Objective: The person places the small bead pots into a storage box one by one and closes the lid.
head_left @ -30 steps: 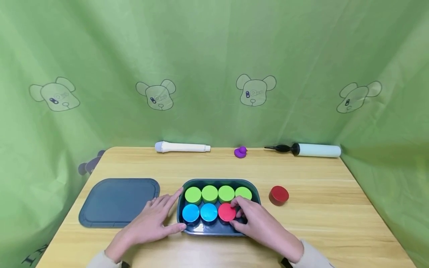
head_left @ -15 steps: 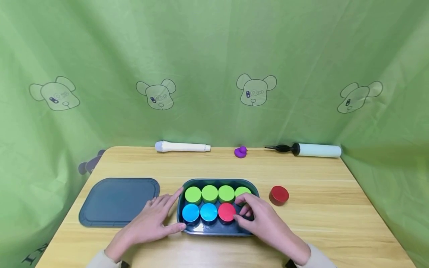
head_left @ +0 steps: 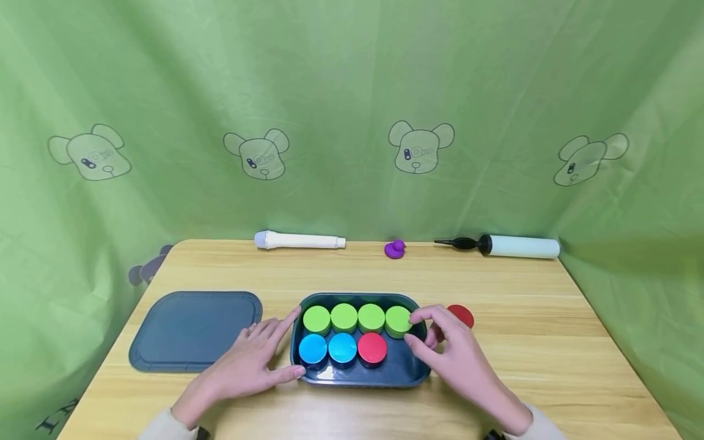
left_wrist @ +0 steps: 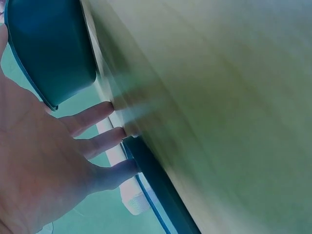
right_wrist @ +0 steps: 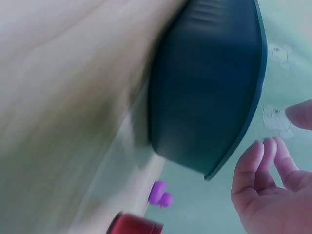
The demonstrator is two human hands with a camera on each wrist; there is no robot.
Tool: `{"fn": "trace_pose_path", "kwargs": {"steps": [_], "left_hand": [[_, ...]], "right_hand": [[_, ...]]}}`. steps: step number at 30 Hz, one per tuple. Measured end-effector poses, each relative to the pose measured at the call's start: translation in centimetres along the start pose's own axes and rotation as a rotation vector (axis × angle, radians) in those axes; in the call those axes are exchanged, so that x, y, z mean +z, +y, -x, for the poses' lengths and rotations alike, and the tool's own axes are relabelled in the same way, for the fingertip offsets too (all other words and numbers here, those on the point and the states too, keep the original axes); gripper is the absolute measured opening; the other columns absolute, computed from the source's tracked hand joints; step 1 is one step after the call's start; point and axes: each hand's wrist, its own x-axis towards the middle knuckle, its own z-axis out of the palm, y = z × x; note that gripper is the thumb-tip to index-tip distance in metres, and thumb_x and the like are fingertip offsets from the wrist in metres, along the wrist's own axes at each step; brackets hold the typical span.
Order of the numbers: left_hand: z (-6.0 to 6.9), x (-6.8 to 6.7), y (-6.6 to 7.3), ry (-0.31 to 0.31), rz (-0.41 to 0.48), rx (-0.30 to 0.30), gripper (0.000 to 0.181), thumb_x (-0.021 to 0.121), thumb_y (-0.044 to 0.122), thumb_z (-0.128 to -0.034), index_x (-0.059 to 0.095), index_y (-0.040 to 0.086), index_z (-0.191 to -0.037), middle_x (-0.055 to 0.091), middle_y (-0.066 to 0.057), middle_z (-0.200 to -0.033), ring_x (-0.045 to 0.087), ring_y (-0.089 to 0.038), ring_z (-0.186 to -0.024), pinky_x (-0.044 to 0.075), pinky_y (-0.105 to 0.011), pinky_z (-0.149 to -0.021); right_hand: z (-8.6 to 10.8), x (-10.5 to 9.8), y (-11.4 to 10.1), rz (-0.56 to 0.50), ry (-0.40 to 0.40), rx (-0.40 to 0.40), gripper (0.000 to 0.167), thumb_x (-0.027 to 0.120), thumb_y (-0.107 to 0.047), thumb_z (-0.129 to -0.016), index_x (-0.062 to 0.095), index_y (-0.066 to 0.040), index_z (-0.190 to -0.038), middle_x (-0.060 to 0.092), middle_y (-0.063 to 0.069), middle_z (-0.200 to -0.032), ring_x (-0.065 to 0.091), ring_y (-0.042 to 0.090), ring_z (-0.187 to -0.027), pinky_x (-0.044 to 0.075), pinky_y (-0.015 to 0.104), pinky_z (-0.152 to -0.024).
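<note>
A dark blue-green box [head_left: 404,366] holds round lidded pieces in two rows. Several green ones [head_left: 344,318] line the back; two blue ones [head_left: 327,349] and a red one [head_left: 372,348] stand in front. My left hand [head_left: 247,362] touches the box's left rim with index finger and thumb, its other fingers spread towards the table. Over the box's right end hovers my right hand [head_left: 459,351], fingers loosely bent, holding nothing. In the right wrist view, the right hand's fingertips [right_wrist: 251,151] are apart from the box wall. Another red round piece [head_left: 463,314] on the table is partly hidden behind that hand.
A flat dark lid [head_left: 195,330] lies left of the box. Along the back edge are a white toy microphone [head_left: 302,242], a purple rubber duck [head_left: 394,249] and a hand pump [head_left: 517,246]. A green curtain [head_left: 352,91] hangs behind the table.
My right hand has let go of the red piece inside the box and moved right, towards the loose red piece, now partly covering it. My left hand has stayed in place.
</note>
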Motion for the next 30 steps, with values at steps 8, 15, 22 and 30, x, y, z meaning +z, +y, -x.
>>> {"fn": "trace_pose_path", "kwargs": {"steps": [8,15,22,30], "left_hand": [[-0.1,0.0,-0.1,0.001,0.005,0.003,0.1,0.059,0.078,-0.0997,0.009,0.039,-0.177,0.044,-0.016,-0.168,0.038,-0.046,-0.155,0.022,-0.085,-0.116],[-0.2,0.1,0.0,-0.006,0.005,0.006,0.1,0.058,0.078,-0.1001,0.009,0.038,-0.177,0.042,-0.019,-0.168,0.038,-0.046,-0.154,0.023,-0.085,-0.115],[-0.1,0.1,0.1,-0.011,0.009,0.004,0.099,0.059,0.077,-0.1002,0.009,0.039,-0.177,0.042,-0.019,-0.169,0.037,-0.046,-0.155,0.021,-0.085,-0.116],[0.0,-0.1,0.1,-0.009,0.009,0.003,0.099,0.06,0.075,-0.1007,0.009,0.038,-0.177,0.042,-0.02,-0.168,0.037,-0.047,-0.155,0.021,-0.084,-0.117]], "right_hand": [[0.5,-2.1,1.7,-0.003,0.07,0.028,0.025,0.085,-0.008,-0.096,0.074,-0.017,-0.117,0.063,0.002,-0.098,0.056,0.014,-0.08,0.047,0.026,-0.068],[0.8,-3.4,3.8,0.006,0.101,0.081,0.021,0.081,-0.008,-0.1,0.075,-0.017,-0.118,0.066,0.003,-0.13,0.057,0.015,-0.085,0.049,0.022,-0.073],[1.5,-4.3,6.0,0.082,0.085,0.149,0.029,0.085,-0.013,-0.098,0.072,-0.012,-0.124,0.062,0.005,-0.134,0.058,0.015,-0.081,0.05,0.025,-0.066],[1.6,-5.2,7.6,0.068,0.039,0.321,0.036,0.086,-0.022,-0.098,0.069,-0.007,-0.127,0.057,0.015,-0.128,0.055,0.018,-0.077,0.047,0.026,-0.059]]}}
